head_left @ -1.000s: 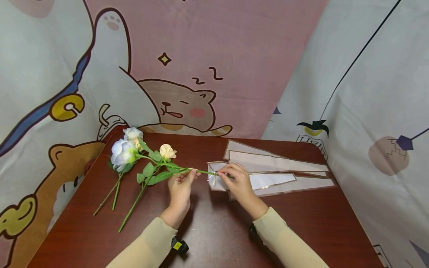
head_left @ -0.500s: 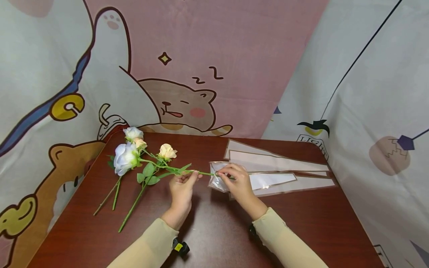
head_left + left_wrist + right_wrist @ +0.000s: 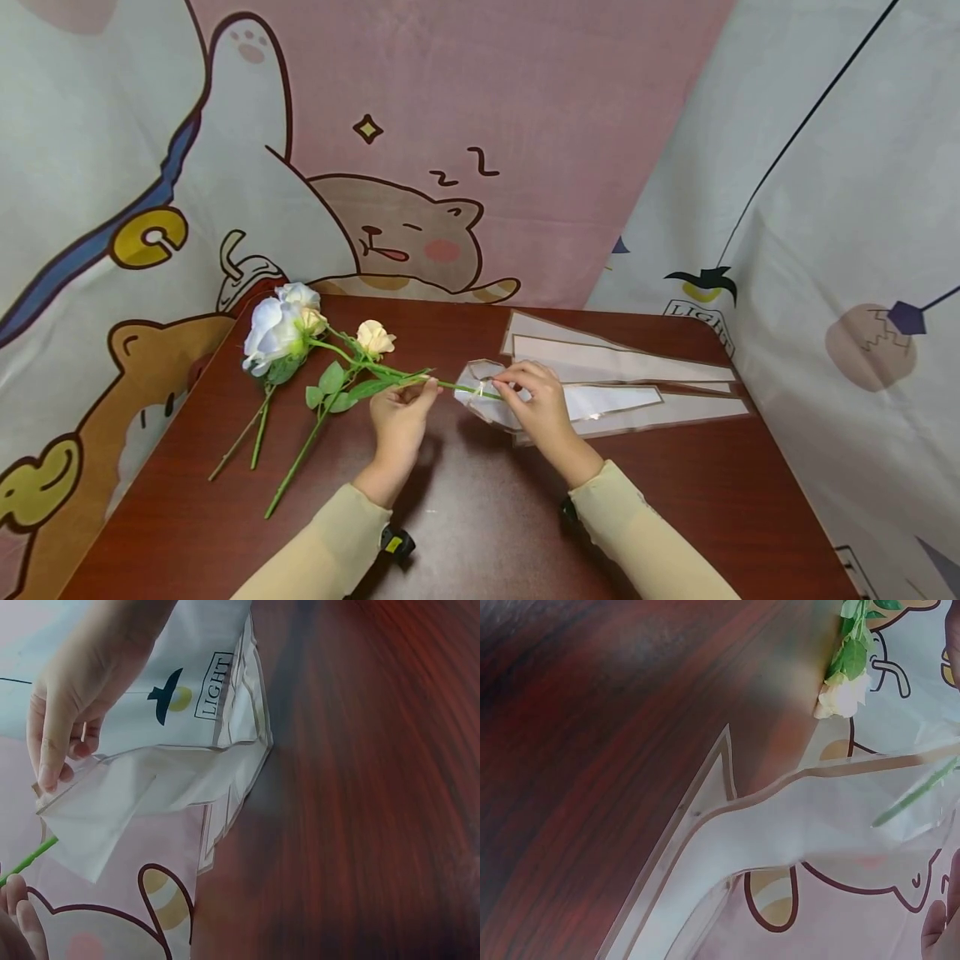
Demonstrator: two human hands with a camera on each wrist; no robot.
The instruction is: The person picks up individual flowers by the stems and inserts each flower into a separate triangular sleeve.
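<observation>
My left hand [image 3: 396,425] pinches the green stem [image 3: 452,386] of an artificial flower with a large pale-blue bloom [image 3: 272,335]. With thumb and fingertips, my right hand [image 3: 538,402] holds the rim of a clear flower sleeve [image 3: 480,407] that has a white panel and brown edging. The sleeve's mouth bulges toward my left hand. The stem's end [image 3: 911,796] shows through the translucent film in the right wrist view, so it lies within or behind the mouth. In the left wrist view, the right hand's fingers [image 3: 56,750] grip the sleeve's corner.
Several more sleeves [image 3: 630,362] lie fanned out at the table's right. A cream rose [image 3: 375,338] with a leafy stem lies at the left, near other flowers [image 3: 298,297] whose cut stems [image 3: 260,433] point toward me. Patterned cloth [image 3: 465,125] hangs behind the dark wooden table [image 3: 480,533].
The sleeve's mouth has widened into a rounded shape. My left hand has shifted slightly left with the stem, whose end now shows across the mouth. My right hand stays nearly in place.
</observation>
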